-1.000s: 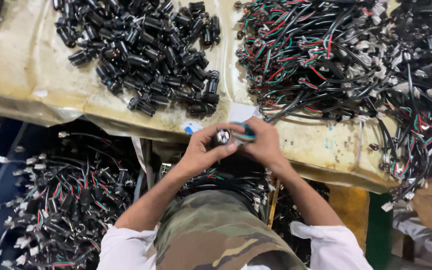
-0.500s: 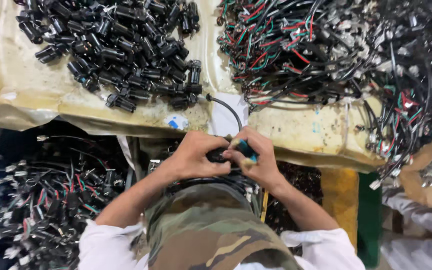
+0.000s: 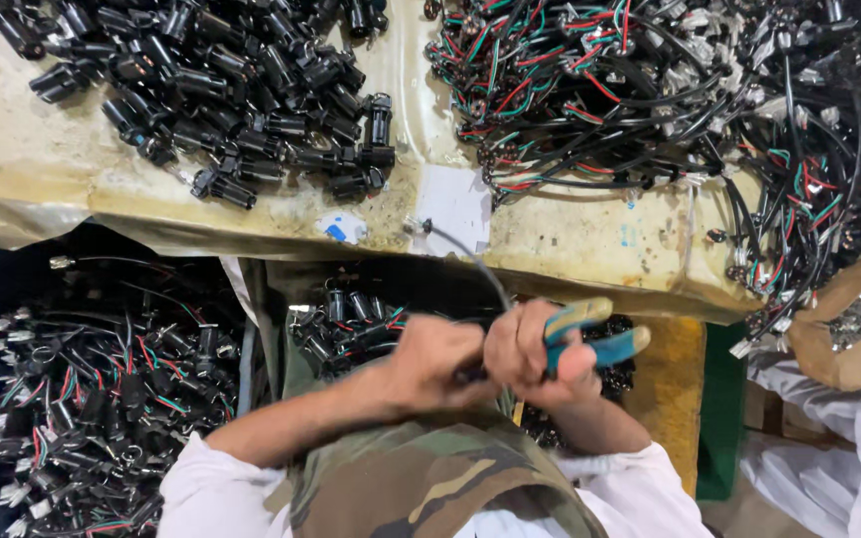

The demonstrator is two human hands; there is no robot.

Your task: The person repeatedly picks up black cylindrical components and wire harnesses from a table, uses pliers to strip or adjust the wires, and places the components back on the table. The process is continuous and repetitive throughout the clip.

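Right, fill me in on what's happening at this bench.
A person in a camouflage apron works close to the body. The right hand grips blue-handled pliers, squeezed shut; the left hand steadies a black cable that arcs up toward the bench edge. On the cardboard-covered bench lie a heap of black connector shells and a tangle of multicoloured wired leads. More leads fill a bin below.

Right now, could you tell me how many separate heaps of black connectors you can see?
3: one on the table's left, one in the bin under the table edge by the hands, one in the bag at right. More may be hidden among the wires.
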